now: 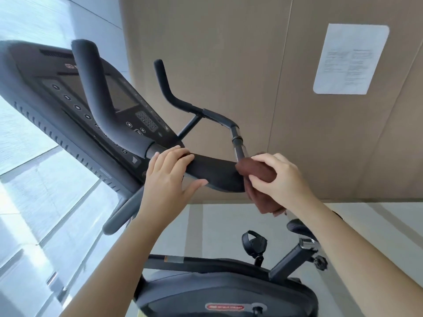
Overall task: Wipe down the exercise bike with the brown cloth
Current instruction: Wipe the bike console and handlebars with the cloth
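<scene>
The black exercise bike fills the view: its console at upper left, a padded armrest in the middle, the curved handlebar above, the flywheel housing below. My left hand wraps over the near end of the armrest pad, fingers on top and thumb under. At the pad's far end, where the chrome bar meets it, my right hand pinches the brown cloth against the pad. Part of the cloth hangs below my right wrist.
A tan wall stands close behind the bike with a white paper sheet stuck on it. A pedal with strap and the seat post with its knob lie lower right. Bright windows run along the left.
</scene>
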